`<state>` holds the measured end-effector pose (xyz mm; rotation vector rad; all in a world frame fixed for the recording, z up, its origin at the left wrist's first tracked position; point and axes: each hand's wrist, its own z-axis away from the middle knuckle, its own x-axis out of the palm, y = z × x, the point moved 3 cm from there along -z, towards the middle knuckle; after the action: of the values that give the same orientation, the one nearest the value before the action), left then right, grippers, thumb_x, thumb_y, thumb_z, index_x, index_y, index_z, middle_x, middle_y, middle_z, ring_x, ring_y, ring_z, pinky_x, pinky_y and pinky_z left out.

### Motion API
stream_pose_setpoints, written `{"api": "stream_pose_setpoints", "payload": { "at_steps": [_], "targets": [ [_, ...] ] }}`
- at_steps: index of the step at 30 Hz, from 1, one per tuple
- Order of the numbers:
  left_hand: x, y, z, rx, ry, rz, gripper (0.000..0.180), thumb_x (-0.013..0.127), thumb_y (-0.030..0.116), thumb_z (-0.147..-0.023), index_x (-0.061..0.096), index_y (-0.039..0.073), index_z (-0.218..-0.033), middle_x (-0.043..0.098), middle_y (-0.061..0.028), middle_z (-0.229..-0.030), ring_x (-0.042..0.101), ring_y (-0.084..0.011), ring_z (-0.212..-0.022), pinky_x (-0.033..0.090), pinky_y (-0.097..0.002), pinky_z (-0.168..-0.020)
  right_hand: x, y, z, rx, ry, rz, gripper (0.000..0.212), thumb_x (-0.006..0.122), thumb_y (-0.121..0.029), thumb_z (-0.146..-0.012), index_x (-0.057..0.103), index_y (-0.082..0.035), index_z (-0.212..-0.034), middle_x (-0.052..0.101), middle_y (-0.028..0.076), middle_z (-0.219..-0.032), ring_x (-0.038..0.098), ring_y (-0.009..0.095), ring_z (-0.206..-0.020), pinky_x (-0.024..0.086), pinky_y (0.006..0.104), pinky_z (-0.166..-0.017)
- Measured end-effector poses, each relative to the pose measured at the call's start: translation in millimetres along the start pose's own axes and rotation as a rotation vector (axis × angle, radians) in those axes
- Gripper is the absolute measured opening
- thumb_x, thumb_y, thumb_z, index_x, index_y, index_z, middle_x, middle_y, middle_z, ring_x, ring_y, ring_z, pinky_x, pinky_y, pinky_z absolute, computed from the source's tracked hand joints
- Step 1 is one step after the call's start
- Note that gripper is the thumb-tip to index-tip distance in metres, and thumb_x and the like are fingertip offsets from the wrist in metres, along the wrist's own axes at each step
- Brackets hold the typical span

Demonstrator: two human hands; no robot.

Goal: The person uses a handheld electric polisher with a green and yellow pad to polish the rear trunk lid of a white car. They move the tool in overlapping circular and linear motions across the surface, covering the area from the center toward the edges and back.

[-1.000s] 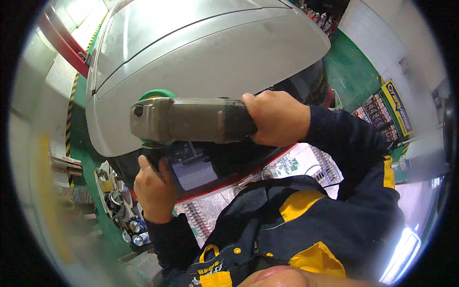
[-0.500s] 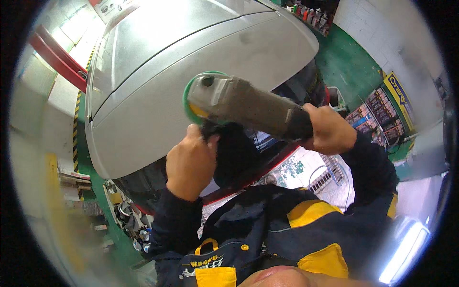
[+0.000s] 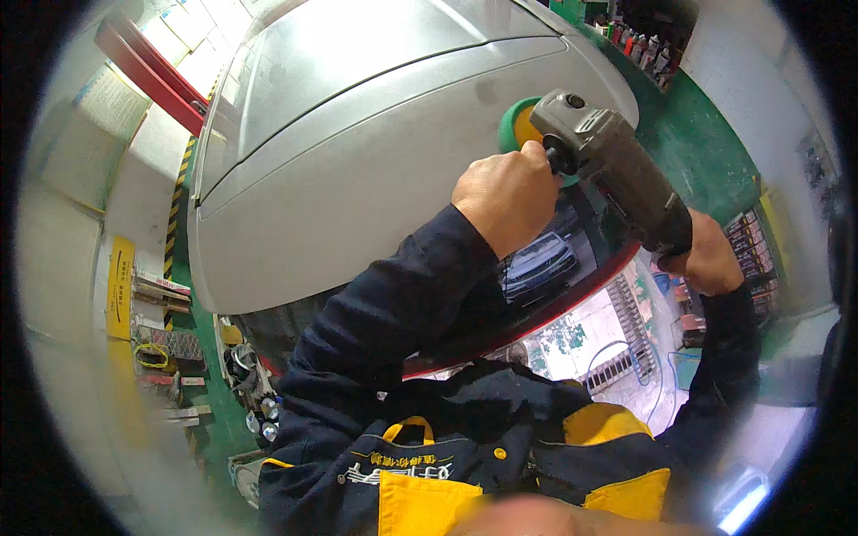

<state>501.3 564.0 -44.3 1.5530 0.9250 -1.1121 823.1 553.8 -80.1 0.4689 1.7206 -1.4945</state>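
Note:
A grey-brown angle polisher (image 3: 626, 161) is held in both hands over the right part of a silver car panel (image 3: 375, 188). My left hand (image 3: 509, 196) is wrapped round the black side handle near the tool's head. At the rear end of the body, my right hand (image 3: 712, 255) grips the dark barrel. The green and yellow round pad (image 3: 520, 125) is tilted toward the panel; whether it touches cannot be made out. Below the panel edge lies dark glass (image 3: 541, 263) with a reflection in it.
A red post (image 3: 152, 67) stands at the far left. Several bottles (image 3: 639, 45) line a shelf at the far right. Racked goods (image 3: 751, 255) are by the right wall. Beside the car on the left are cluttered items (image 3: 250, 375). A floor grate (image 3: 612, 368) and a thin hose lie below.
The polisher and both hands have moved right across the panel. The tool's body now slopes more steeply. The surroundings have shifted in the picture with the camera.

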Motion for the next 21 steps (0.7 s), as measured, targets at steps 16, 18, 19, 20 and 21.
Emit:
{"api": "stream_pose_setpoints", "payload": {
  "at_steps": [16,18,19,20,21],
  "targets": [
    [-61,-162,181,-0.362,0.242,-0.124,0.039,0.064,0.034,-0.110,0.057,-0.004,-0.109,0.073,-0.0349,-0.087,0.073,-0.0564,-0.088,0.058,-0.0631,-0.075,101,-194,-59,-0.633,-0.268,0.019,0.040,0.085,-0.013,-0.080,0.071,0.002,-0.115,0.076,0.027,-0.103,0.074,0.047,-0.095,0.060,0.0479,-0.089],
    [-69,-193,214,-0.370,0.312,-0.178,0.038,0.064,0.036,-0.110,0.058,-0.002,-0.109,0.074,-0.0339,-0.086,0.074,-0.0556,-0.086,0.060,-0.0611,-0.074,127,-225,-69,-0.702,-0.275,0.101,0.037,0.084,-0.018,-0.083,0.073,0.000,-0.113,0.076,0.029,-0.103,0.075,0.048,-0.098,0.060,0.0506,-0.090],
    [-73,-210,227,-0.400,0.311,-0.133,0.038,0.063,0.034,-0.111,0.058,-0.003,-0.107,0.073,-0.0356,-0.087,0.072,-0.0578,-0.087,0.059,-0.0627,-0.074,144,-240,-79,-0.619,-0.286,0.201,0.035,0.083,-0.017,-0.082,0.074,0.000,-0.112,0.076,0.030,-0.102,0.074,0.049,-0.100,0.060,0.0508,-0.091],
    [-78,-226,240,-0.416,0.343,-0.119,0.038,0.063,0.033,-0.111,0.058,-0.003,-0.106,0.073,-0.0356,-0.087,0.072,-0.0578,-0.088,0.058,-0.0628,-0.074,158,-258,-86,-0.606,-0.321,0.248,0.033,0.081,-0.015,-0.080,0.075,0.000,-0.108,0.076,0.030,-0.100,0.075,0.049,-0.098,0.061,0.0509,-0.090],
    [-84,-241,252,-0.434,0.376,-0.104,0.037,0.063,0.032,-0.111,0.058,-0.004,-0.106,0.073,-0.0357,-0.088,0.072,-0.0578,-0.088,0.057,-0.0629,-0.074,173,-277,-91,-0.562,-0.299,0.282,0.032,0.079,-0.013,-0.078,0.076,0.001,-0.106,0.076,0.029,-0.097,0.076,0.048,-0.096,0.062,0.0507,-0.088]
  ]
}}
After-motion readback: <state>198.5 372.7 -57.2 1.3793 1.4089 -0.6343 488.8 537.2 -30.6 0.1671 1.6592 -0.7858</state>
